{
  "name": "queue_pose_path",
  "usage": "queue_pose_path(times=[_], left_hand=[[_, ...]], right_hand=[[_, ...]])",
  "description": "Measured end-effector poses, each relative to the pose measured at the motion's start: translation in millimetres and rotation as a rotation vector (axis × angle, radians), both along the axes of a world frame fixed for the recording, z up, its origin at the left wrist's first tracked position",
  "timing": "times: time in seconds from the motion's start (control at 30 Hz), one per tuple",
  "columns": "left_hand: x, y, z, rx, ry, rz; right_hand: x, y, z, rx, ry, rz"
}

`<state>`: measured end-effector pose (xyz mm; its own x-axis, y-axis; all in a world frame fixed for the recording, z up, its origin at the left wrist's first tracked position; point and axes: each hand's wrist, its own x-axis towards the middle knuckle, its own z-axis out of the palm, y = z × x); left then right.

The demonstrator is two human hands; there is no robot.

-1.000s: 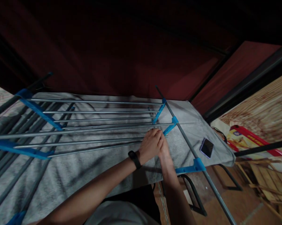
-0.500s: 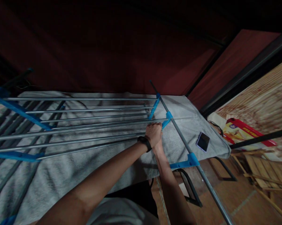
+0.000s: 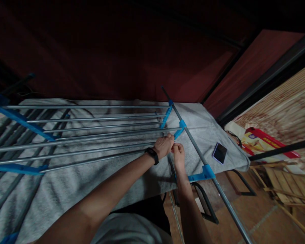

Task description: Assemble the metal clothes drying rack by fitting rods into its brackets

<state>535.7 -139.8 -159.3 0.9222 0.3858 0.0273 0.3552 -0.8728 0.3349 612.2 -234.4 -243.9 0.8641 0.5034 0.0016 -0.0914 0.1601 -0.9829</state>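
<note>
A rack of grey metal tubes with blue plastic brackets lies across the cloth. My left hand, with a black band at the wrist, is closed round the lower part of a short blue bracket, where a tube runs in under the palm. Right beside it, my right hand has its fingers pinched together, touching the left fingertips; what lies between them is hidden. A long grey tube passes to the right of both hands, carrying another blue bracket nearer to me.
A grey cloth covers the table under the rack. On its right part lies a phone. Beyond are a red and yellow box and a wooden slatted chair. A dark red panel stands along the back.
My right hand has come out from beneath the left, moving right and up, and now pinches beside it. My left hand has shifted slightly left and down along the bracket.
</note>
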Motion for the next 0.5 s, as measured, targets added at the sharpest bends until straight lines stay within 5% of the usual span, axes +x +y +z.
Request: queue_pose_path(times=[0.13, 0.5], left_hand=[[-2.0, -3.6, -1.1, 0.058, -0.016, -0.005], [2.0, -3.0, 1.9, 0.143, 0.0, -0.042]], right_hand=[[-1.5, 5.5, 17.4, -0.03, -0.096, -0.203], [5.4, 25.0, 40.2, -0.017, -0.264, -0.048]])
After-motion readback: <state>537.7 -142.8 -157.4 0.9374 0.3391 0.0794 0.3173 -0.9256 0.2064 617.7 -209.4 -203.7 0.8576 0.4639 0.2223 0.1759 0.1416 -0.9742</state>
